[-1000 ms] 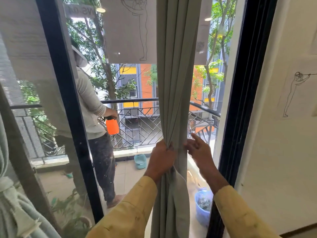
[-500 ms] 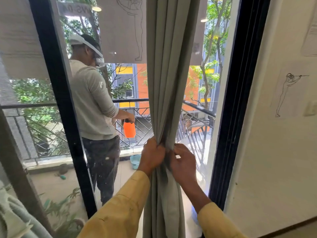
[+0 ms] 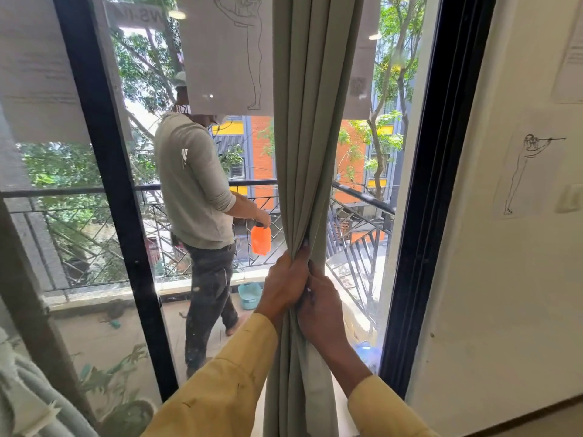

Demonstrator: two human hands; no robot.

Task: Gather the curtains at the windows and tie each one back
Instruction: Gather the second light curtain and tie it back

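L hand (image 3: 284, 287) is gripping the bunched grey-green pleated fabric curtain (image 3: 315, 137); R hand (image 3: 326, 310), spread & apart 1 s ago, is now clutching it too, touching L hand.

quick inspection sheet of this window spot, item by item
surface: no table; black window frame around the glass
job's things: curtain gathered into one column at hand height; no tie-back seen; second curtain bunched lower left
clutter: paper sheet stuck on the glass
grippers: left hand and right hand both grip the curtain, side by side, touching
cables: nothing seen
surroundings: person on the balcony outside holding an orange bottle; teal tub on its floor; drawing on the right wall
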